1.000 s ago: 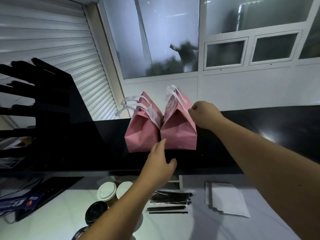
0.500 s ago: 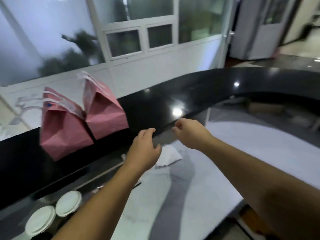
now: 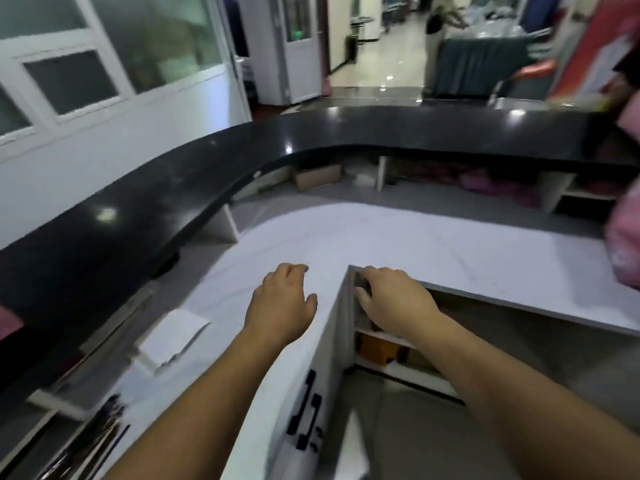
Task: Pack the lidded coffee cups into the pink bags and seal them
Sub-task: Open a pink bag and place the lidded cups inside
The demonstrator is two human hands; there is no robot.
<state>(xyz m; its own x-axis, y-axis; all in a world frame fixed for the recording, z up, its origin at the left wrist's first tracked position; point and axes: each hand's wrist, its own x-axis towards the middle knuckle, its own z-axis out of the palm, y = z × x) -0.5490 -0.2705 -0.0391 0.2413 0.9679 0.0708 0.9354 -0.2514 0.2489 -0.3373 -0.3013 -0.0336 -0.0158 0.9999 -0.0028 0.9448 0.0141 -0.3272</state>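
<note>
Two hands fill the head view, and neither carries anything. My left hand hangs over the white bench with loosely curled fingers, its grip empty. My right hand sits at the inner corner of the bench, fingers bent over the edge above the open shelf underneath; whether it is clamped on the edge or only resting there I cannot tell, but it has no cup or bag in it.

No coffee cup shows anywhere in this view. Of the pink bags, the only hints are a blurred pink shape at the far right edge and a sliver of pink at the far left under the black counter; both are too smeared for me to say whether they are bags, let alone sealed ones. A folded white paper lies on the bench to the left of my left hand, and dark sticks lie at the lower left corner.

My judgement is that I am between steps: nothing is being packed or sealed here, and with empty hands the likely next move is fetching another bag or cup. How many remain, this view does not show.
</note>
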